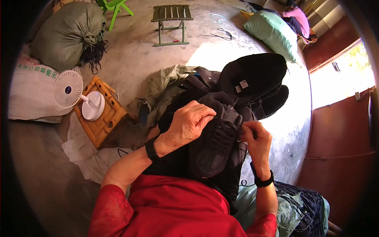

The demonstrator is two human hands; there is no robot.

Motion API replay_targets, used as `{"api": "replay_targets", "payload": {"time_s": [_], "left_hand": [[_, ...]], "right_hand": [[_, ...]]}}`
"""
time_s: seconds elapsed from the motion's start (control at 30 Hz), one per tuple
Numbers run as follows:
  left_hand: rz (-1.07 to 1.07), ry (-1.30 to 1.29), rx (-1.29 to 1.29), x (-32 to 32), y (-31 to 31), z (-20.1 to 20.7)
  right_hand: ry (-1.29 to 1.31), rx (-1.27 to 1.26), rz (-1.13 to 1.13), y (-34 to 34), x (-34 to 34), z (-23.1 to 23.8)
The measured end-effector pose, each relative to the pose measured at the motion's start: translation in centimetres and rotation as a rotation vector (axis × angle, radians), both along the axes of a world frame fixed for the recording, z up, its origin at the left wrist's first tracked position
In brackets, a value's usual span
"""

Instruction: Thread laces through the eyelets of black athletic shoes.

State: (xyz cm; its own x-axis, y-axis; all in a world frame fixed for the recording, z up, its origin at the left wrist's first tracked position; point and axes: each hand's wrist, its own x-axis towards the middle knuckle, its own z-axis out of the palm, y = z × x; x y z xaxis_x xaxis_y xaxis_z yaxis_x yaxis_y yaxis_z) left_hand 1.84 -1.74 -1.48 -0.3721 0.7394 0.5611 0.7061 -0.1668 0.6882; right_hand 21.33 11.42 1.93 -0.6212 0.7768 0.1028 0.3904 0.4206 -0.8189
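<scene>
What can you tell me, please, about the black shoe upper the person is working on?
The black shoe upper looks like dark mesh fabric with laces across its front. It lies on the person's lap, toe toward the person, tilted. The left hand rests over its top edge; the right hand pinches at its right side near the laces. More black uppers are piled just beyond it.

Black shoe upper held on the lap, with a pile of the same pieces behind it.

The black shoe upper (215,148) is dark mesh with a laced front, lying lengthwise on the person's lap, toe end near, opening far. The left hand (189,124) rests on its far left part, fingers curled over the collar; the right hand (254,138) pinches at its right edge beside the laces. Just beyond it, farther and to the right, more black uppers (254,77) lie stacked, touching it.
</scene>
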Motion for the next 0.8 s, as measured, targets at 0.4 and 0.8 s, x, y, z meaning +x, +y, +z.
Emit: {"api": "replay_targets", "payload": {"time_s": [0.4,0.8], "left_hand": [[0.062,-0.122,-0.041,0.4,-0.3,0.1],[0.093,-0.066,-0.028,0.2,0.3,-0.1]], "right_hand": [[0.084,-0.276,-0.033,0.0,0.9,-1.6],[0.084,-0.462,0.092,1.9,-0.1,-0.6]]}}
